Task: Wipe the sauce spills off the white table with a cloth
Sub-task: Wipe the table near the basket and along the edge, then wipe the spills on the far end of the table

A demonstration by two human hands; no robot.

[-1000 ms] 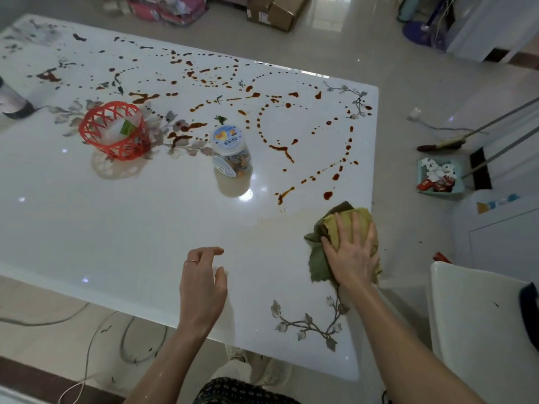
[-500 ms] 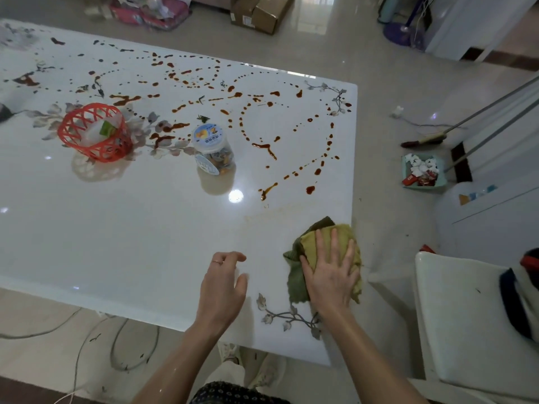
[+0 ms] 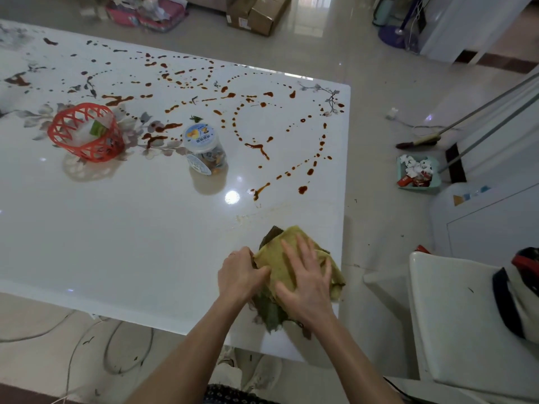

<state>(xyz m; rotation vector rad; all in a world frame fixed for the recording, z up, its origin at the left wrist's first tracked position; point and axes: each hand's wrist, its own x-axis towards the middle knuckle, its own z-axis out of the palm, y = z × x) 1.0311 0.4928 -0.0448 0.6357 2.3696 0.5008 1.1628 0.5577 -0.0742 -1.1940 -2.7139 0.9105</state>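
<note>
A yellow-green cloth (image 3: 280, 259) lies bunched near the front right corner of the white table (image 3: 131, 243). My right hand (image 3: 309, 279) presses flat on top of it with fingers spread. My left hand (image 3: 240, 275) grips the cloth's left edge, fingers curled into the fabric. Brown-red sauce spills (image 3: 256, 148) run in dotted arcs over the far and right half of the table; the nearest drops (image 3: 302, 189) lie just beyond the cloth. A faint smeared patch (image 3: 262, 214) sits between the drops and the cloth.
A red lattice basket (image 3: 87, 132) stands at the left and a clear snack jar (image 3: 204, 150) mid-table among the spills. To the right are a white chair (image 3: 466, 316) with a bag, a dustpan (image 3: 417, 173) of rubbish and a broom (image 3: 420, 141). Cables lie on the floor below the front edge.
My left hand has moved right from the bare table onto the cloth's left edge and taken hold of it. The right hand has drawn the cloth nearer the front edge.
</note>
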